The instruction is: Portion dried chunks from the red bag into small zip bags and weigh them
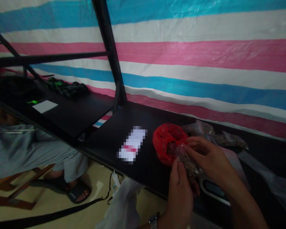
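Observation:
A small clear plastic bag (pixel 190 163) with crumbly brownish contents is held between both my hands. My left hand (pixel 181 186) grips it from the near side, fingers closed around its lower part. From the right, my right hand (pixel 206 154) pinches the bag's upper edge with thumb and fingers. Just beyond my fingertips sits an open red plastic bag (pixel 163 148), its inside partly hidden. Under my right forearm lies a pale digital scale (pixel 215 189) with a dark display, partly covered by my arm.
More filled clear bags (pixel 228 139) lie behind my right hand. Clear plastic film (pixel 264 173) is at the right. A blurred white paper (pixel 132 144) rests on the black table (pixel 145 119). At left, another person's legs (pixel 38 152) show beside a second table (pixel 85 108) and black metal post (pixel 107 41).

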